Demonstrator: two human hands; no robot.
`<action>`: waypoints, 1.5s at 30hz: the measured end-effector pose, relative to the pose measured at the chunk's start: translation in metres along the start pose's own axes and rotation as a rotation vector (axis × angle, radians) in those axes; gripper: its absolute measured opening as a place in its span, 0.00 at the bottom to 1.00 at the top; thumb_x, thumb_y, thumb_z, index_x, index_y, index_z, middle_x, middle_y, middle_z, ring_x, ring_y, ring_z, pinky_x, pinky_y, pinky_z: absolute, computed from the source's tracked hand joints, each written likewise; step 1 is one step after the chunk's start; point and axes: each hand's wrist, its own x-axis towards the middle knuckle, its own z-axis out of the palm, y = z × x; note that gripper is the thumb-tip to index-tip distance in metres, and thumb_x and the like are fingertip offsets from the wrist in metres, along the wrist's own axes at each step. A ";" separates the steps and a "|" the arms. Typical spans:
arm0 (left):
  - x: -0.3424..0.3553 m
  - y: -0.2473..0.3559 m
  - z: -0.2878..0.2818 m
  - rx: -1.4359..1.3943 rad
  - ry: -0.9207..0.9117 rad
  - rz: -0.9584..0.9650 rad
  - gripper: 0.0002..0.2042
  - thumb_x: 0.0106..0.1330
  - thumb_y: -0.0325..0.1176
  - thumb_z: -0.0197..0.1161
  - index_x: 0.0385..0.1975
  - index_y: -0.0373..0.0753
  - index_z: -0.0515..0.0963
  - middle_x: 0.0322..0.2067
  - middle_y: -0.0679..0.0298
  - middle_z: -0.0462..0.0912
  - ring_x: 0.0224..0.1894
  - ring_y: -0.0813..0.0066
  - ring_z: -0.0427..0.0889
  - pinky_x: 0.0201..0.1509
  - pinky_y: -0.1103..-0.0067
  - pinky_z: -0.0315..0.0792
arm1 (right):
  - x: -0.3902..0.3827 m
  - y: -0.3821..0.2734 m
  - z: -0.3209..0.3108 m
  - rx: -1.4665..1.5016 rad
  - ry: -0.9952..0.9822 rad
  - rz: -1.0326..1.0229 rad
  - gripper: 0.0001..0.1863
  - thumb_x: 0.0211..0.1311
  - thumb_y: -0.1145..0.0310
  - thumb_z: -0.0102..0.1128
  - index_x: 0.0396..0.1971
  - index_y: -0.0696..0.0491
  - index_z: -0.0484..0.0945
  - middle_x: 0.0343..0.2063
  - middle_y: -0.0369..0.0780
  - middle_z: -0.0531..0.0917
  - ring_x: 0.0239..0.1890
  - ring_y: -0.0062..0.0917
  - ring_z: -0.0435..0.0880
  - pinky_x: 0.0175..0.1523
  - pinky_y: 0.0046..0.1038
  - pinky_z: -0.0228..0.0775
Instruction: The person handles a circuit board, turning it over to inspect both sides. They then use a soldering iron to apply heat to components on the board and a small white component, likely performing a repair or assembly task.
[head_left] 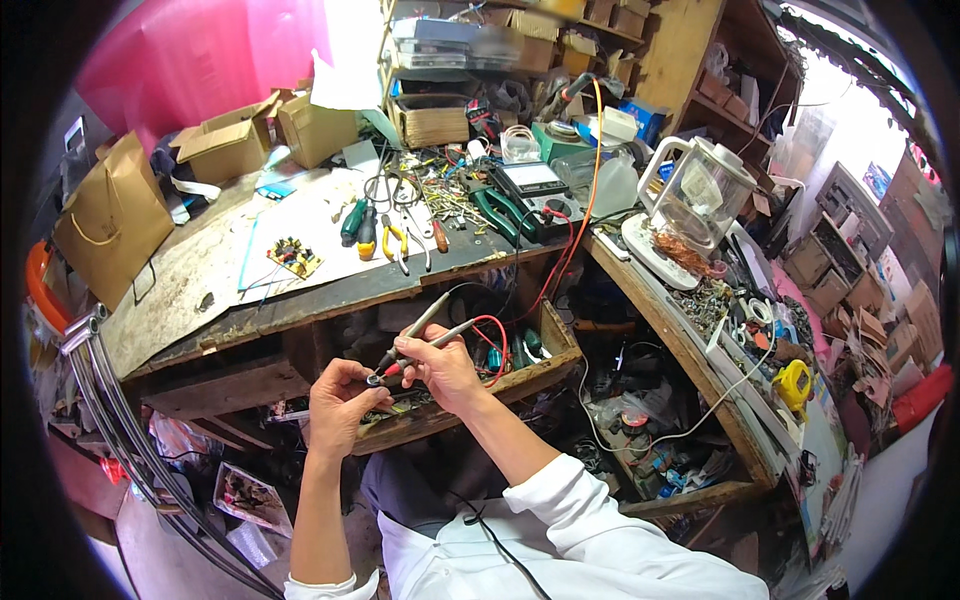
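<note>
My left hand point(342, 400) pinches a small round part point(374, 380) with a dark, shiny rim; its kind is too small to make out. My right hand point(447, 372) grips two multimeter probes like a pair of chopsticks. One is the black-lead probe point(432, 314), the other the red-lead probe point(455, 332). Their tips point down at the small part; whether both touch it I cannot tell. From the probes, the leads run up to an analog multimeter point(532, 182) on the bench. Both hands are over an open wooden drawer point(560, 357).
On the bench point(190, 290) lie a circuit board point(295, 257), screwdrivers point(367, 235), yellow-handled pliers point(395, 240) and a heap of loose parts point(450, 205). A glass jug point(700, 190) stands to the right, a yellow tape measure point(793, 385) nearer. Metal tubes point(110, 390) rise at left.
</note>
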 end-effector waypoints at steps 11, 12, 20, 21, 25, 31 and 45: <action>-0.002 0.000 -0.003 0.068 0.006 -0.053 0.11 0.60 0.19 0.65 0.41 0.32 0.75 0.32 0.62 0.83 0.35 0.76 0.85 0.42 0.80 0.80 | -0.002 -0.002 0.002 0.011 0.047 -0.027 0.04 0.62 0.73 0.63 0.34 0.57 0.78 0.26 0.37 0.82 0.19 0.16 0.79 0.23 0.19 0.76; -0.002 0.000 -0.003 0.032 -0.001 -0.053 0.10 0.61 0.19 0.65 0.41 0.32 0.75 0.33 0.63 0.83 0.36 0.76 0.85 0.44 0.80 0.80 | -0.003 -0.004 0.002 0.002 0.039 -0.008 0.05 0.62 0.73 0.62 0.36 0.56 0.77 0.26 0.36 0.81 0.20 0.16 0.79 0.22 0.19 0.75; -0.002 0.002 -0.006 0.030 -0.007 -0.056 0.11 0.60 0.18 0.66 0.42 0.32 0.78 0.34 0.62 0.83 0.35 0.73 0.86 0.42 0.78 0.82 | -0.004 -0.005 0.006 -0.035 0.004 0.018 0.05 0.62 0.73 0.63 0.35 0.56 0.78 0.25 0.37 0.82 0.17 0.15 0.79 0.21 0.19 0.74; -0.002 0.003 -0.006 0.032 -0.004 -0.060 0.11 0.60 0.18 0.66 0.42 0.32 0.78 0.34 0.61 0.84 0.35 0.74 0.86 0.42 0.79 0.82 | -0.004 -0.006 0.007 -0.037 0.001 0.023 0.05 0.62 0.72 0.63 0.35 0.56 0.78 0.25 0.37 0.83 0.17 0.16 0.79 0.21 0.19 0.74; -0.003 0.003 -0.007 0.052 -0.026 -0.070 0.11 0.62 0.20 0.65 0.44 0.31 0.79 0.34 0.61 0.86 0.36 0.77 0.85 0.44 0.81 0.80 | -0.003 -0.005 0.006 -0.038 -0.007 0.028 0.05 0.61 0.72 0.64 0.35 0.57 0.79 0.25 0.38 0.83 0.17 0.16 0.79 0.20 0.18 0.74; -0.002 0.004 -0.008 0.066 -0.052 -0.077 0.11 0.62 0.21 0.65 0.44 0.31 0.79 0.34 0.61 0.86 0.35 0.76 0.85 0.43 0.81 0.80 | -0.004 -0.006 0.005 -0.041 -0.002 0.036 0.06 0.61 0.72 0.64 0.35 0.57 0.78 0.25 0.38 0.83 0.17 0.16 0.79 0.20 0.18 0.74; -0.002 0.005 -0.004 0.067 -0.021 -0.045 0.09 0.61 0.19 0.64 0.42 0.30 0.81 0.34 0.61 0.85 0.33 0.75 0.85 0.41 0.78 0.83 | -0.001 -0.003 0.003 0.000 -0.025 0.056 0.05 0.62 0.72 0.63 0.34 0.56 0.79 0.27 0.38 0.83 0.20 0.18 0.81 0.20 0.20 0.74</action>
